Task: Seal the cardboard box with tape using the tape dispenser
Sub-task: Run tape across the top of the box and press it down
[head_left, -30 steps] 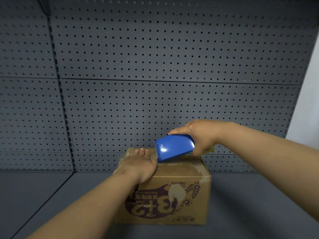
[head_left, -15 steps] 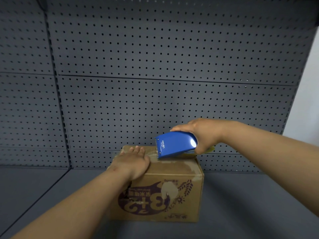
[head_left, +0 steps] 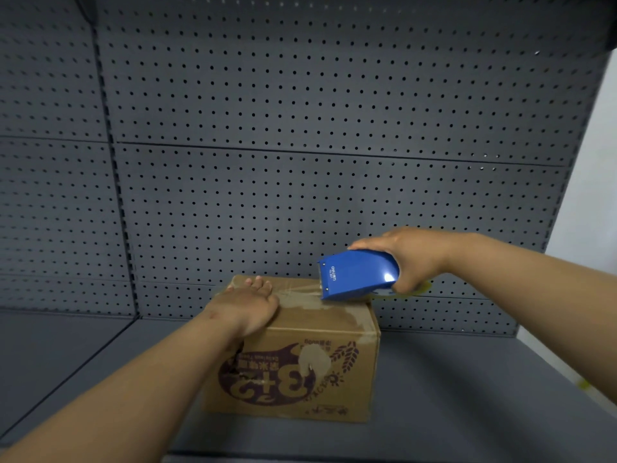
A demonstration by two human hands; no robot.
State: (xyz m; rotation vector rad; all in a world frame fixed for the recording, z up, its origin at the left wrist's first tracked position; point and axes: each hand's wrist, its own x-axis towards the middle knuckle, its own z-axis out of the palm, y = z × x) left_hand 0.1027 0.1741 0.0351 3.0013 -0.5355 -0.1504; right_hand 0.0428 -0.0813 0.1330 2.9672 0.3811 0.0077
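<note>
Blue tape dispenser [head_left: 359, 274], in the right hand's [head_left: 412, 257] closed grip, points left along the cardboard box [head_left: 300, 349].

Both forearms bare; no sleeves, hands ungloved.

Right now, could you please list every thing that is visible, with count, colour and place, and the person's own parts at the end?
cardboard box: one, brown with purple print, on the shelf, centre.
tape dispenser: one, blue, at the box's top right edge, held by the right hand.
tape strip: one, clear, along the box top, from the dispenser toward the left hand.
shelf: one, dark grey, under the box.
pegboard wall: dark grey, perforated, behind the box.
left hand: one, flat on the box top, left side.
right hand: one, gripping the dispenser.
</note>
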